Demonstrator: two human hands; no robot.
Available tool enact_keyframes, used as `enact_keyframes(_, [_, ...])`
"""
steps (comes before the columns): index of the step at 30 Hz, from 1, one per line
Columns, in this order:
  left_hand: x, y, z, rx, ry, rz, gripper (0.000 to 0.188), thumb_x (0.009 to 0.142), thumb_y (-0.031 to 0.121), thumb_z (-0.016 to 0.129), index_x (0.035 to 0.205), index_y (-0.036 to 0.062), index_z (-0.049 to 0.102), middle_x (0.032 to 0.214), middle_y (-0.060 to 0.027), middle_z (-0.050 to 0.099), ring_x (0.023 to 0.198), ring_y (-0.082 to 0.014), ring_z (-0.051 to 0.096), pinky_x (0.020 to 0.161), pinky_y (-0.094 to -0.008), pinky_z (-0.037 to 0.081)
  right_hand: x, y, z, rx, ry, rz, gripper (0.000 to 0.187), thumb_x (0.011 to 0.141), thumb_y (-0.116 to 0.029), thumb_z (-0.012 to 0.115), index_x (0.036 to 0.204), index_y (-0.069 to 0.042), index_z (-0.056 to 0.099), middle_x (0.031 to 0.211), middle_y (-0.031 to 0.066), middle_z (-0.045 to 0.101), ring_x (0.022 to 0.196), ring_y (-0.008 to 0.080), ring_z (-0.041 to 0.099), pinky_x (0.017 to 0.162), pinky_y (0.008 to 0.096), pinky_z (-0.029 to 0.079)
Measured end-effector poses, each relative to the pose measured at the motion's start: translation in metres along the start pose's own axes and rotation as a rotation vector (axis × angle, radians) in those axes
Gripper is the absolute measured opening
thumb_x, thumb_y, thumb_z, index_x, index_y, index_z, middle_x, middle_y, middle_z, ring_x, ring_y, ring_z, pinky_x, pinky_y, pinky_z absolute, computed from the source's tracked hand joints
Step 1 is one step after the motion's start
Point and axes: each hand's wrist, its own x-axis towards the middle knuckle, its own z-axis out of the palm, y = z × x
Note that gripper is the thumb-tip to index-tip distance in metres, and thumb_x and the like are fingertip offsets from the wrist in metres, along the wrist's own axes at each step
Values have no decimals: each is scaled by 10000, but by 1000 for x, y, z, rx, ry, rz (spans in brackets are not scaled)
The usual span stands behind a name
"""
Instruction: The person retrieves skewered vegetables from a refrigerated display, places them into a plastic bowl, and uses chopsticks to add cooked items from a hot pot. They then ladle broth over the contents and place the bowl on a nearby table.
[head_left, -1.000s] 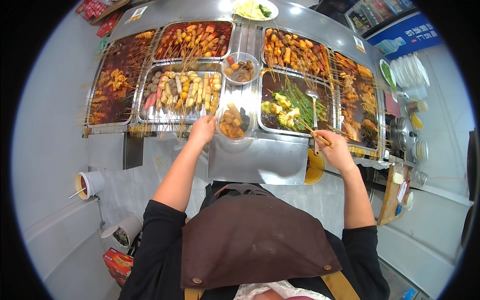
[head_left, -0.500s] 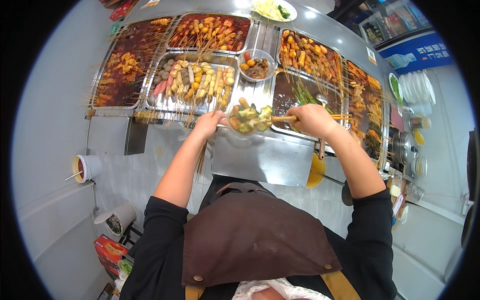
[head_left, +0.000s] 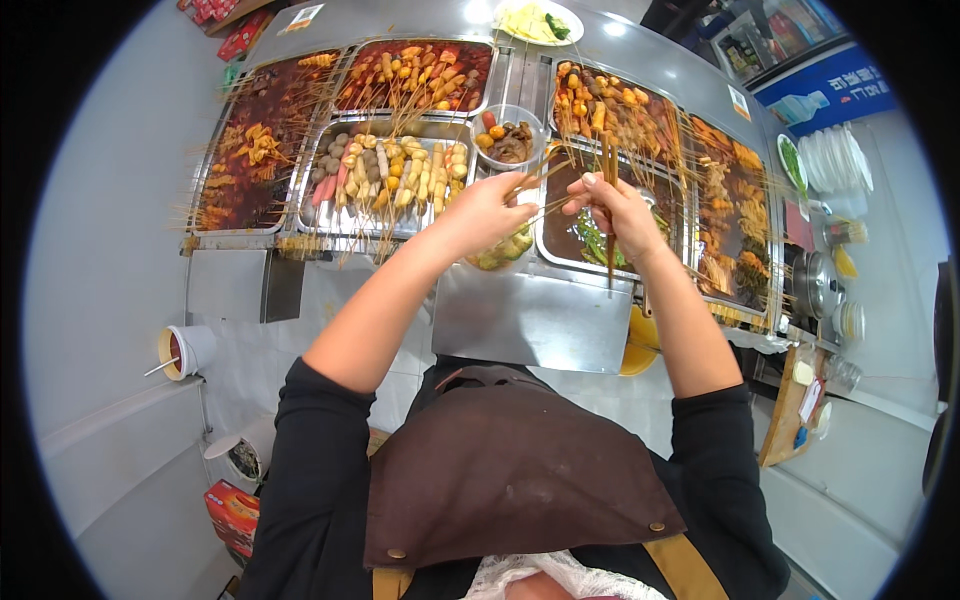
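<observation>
My left hand pinches thin bamboo skewers whose ends stick out to the right. Close beside it, my right hand grips a pair of brown chopsticks, held nearly upright above a broth tray. Its thumb and forefinger are near the thin sticks that reach across from the left hand; whether they touch is unclear. Partly hidden below my left hand are green vegetable chunks in a clear bowl. Greens lie in the dark broth under the right hand.
A second clear bowl holds cooked pieces behind my hands. Metal trays of skewered food stand left and right. A plate of sliced food sits at the back, stacked white plates at right. A yellow bucket is below the counter.
My left hand has left the bowl's edge and moved right, now holding skewers. The right hand has drawn back from the vegetables, and the chopsticks have swung from level to upright.
</observation>
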Motion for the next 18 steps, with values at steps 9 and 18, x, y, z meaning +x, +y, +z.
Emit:
enact_keyframes(9, [48, 8, 8, 112, -290, -172, 414, 893, 402, 714, 1075, 30, 712, 962, -117, 719, 893, -201, 659, 824, -343, 511, -22, 26, 12, 242, 263, -292, 349, 1017, -320, 566, 1102, 6, 656, 746, 55, 691, 514, 55, 495, 495, 191, 393])
enact_keyframes(18, [56, 15, -30, 162, -175, -53, 387, 899, 377, 723, 1082, 37, 684, 979, -100, 722, 936, -185, 659, 858, -330, 499, -95, 69, -19, -55, 558, -352, 455, 1090, -375, 333, 1042, -52, 650, 785, 33, 559, 657, 101, 537, 595, 254, 439])
